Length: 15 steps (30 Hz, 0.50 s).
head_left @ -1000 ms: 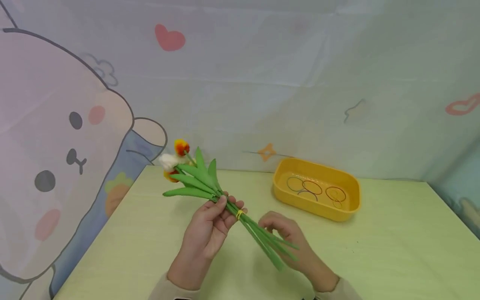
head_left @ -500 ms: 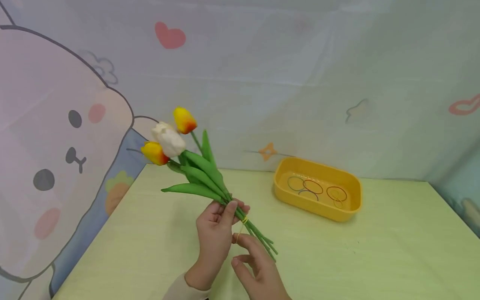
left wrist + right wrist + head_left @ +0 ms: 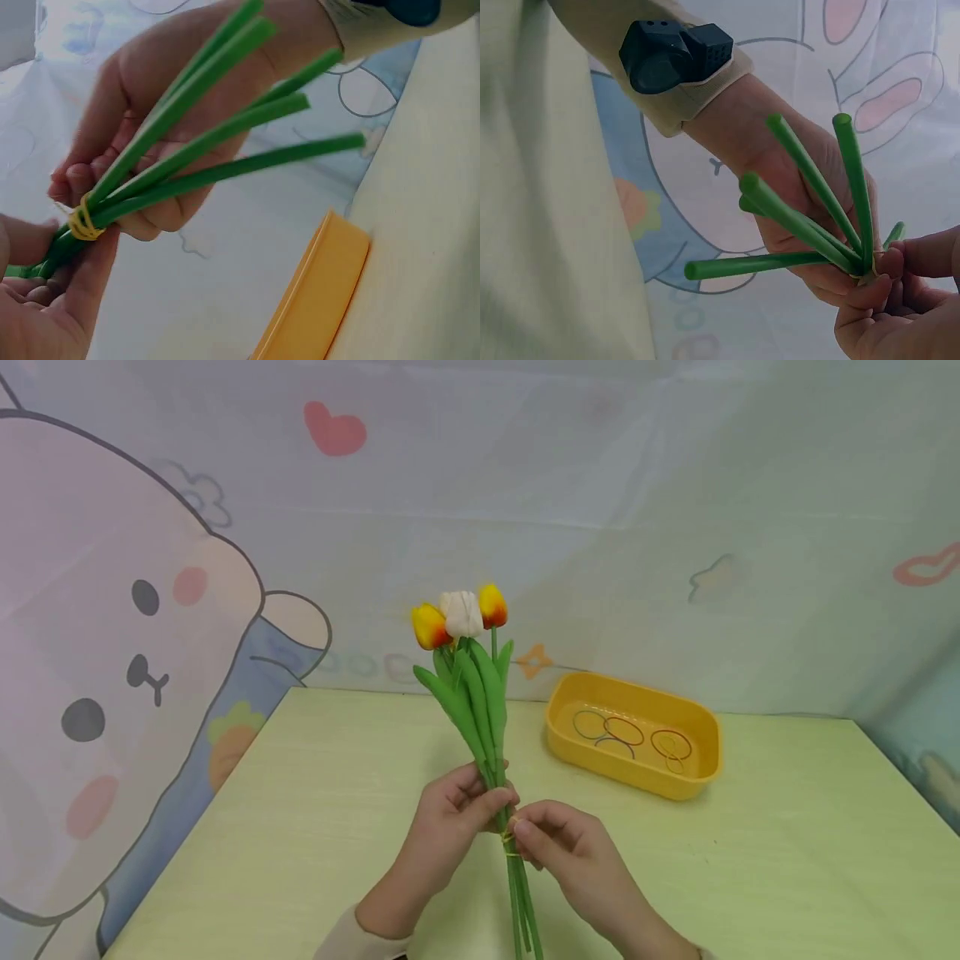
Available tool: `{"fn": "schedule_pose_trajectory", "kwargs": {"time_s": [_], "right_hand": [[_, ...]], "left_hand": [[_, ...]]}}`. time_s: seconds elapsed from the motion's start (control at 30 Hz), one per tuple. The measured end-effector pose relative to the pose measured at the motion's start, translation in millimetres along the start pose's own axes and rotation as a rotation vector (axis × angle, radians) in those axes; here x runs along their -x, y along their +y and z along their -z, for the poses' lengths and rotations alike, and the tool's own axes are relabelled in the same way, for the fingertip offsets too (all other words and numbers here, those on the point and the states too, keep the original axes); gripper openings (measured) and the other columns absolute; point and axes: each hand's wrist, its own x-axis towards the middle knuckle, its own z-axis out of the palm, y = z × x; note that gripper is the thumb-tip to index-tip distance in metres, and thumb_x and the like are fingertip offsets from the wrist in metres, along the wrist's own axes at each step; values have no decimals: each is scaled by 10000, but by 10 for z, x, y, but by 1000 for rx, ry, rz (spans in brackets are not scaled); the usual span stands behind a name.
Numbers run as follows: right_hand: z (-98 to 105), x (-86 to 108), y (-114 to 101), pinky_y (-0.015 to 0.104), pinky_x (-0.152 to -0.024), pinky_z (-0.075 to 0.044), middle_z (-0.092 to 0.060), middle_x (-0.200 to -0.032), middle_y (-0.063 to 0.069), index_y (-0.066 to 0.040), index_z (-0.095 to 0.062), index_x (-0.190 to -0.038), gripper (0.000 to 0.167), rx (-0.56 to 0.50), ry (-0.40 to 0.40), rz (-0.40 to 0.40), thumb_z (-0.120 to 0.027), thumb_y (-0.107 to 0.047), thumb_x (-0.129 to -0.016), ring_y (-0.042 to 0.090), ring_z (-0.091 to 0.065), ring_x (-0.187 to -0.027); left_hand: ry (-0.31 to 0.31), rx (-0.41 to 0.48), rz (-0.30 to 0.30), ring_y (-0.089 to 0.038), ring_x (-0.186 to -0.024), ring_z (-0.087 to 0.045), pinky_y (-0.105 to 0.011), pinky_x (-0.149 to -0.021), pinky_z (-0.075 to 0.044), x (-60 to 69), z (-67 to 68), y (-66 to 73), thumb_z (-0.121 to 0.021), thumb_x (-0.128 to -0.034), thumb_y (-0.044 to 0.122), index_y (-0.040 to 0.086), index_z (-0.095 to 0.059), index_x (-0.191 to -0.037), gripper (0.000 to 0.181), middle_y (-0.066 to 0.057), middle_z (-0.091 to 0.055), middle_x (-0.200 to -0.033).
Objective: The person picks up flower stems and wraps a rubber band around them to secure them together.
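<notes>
A bunch of tulips (image 3: 483, 702), two yellow-red heads and one white, stands nearly upright above the table. My left hand (image 3: 450, 822) grips its green stems just above the binding. A yellow rubber band (image 3: 510, 843) is wrapped around the stems below that hand, and shows as several turns in the left wrist view. My right hand (image 3: 577, 864) pinches a strand of this band between thumb and forefinger, close to the stems. In the right wrist view the cut stem ends (image 3: 802, 225) fan out, with the right hand (image 3: 907, 315) at the binding.
A yellow tray (image 3: 630, 777) with several coloured rubber bands lying in it stands at the back right of the light green table (image 3: 787, 860). Behind the table hangs a printed cloth (image 3: 480, 485).
The bunch has swung from leaning left to nearly upright, and its heads moved right. My right hand came from the stem ends, pulled out a loop of the band, and now pinches it at the stems.
</notes>
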Motion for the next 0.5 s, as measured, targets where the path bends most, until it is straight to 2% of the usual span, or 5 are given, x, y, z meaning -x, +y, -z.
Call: {"fn": "schedule_pose_trajectory", "kwargs": {"time_s": [0.1,0.17,0.27,0.37,0.5], "right_hand": [[4,-19,23,215,-733,-510,-622,-870,-66,102,-600,-1025,243,29,-26,21,-543,-132,-992,68,-565,-794],[10,-38,35,225,-792,-529,-640,-902,-31,101,-604,-1020,251,44,-37,11,-550,-143,-990,64,-594,-827],[46,-63,45,266,-857,-545,-674,-962,91,96,-617,-1027,256,78,-53,1,-559,-150,-986,70,-630,-884],[112,-79,42,284,-844,-558,-677,-980,186,70,-638,-1026,222,138,-60,35,-562,-135,-982,82,-638,-881],[198,-76,30,252,-751,-553,-669,-920,129,27,-650,-990,137,208,-55,131,-563,-77,-973,106,-604,-818]], "left_hand": [[-57,26,48,-40,-775,-619,-209,-726,-565,7,44,18,-645,-911,39,-155,-477,-1258,432,-6,-630,-904],[-94,8,65,-42,-792,-618,-217,-746,-566,9,71,25,-635,-913,18,-142,-456,-1294,450,-27,-617,-935],[-142,-103,71,-61,-824,-630,-243,-770,-570,5,92,31,-594,-939,13,-96,-455,-1328,427,-104,-615,-972],[-183,-240,59,-134,-881,-671,-262,-790,-571,5,78,34,-560,-965,32,-50,-463,-1341,397,-166,-620,-1017],[-198,-310,49,-267,-922,-692,-281,-791,-580,19,50,35,-540,-976,35,-37,-468,-1324,363,-187,-632,-1024]]}}
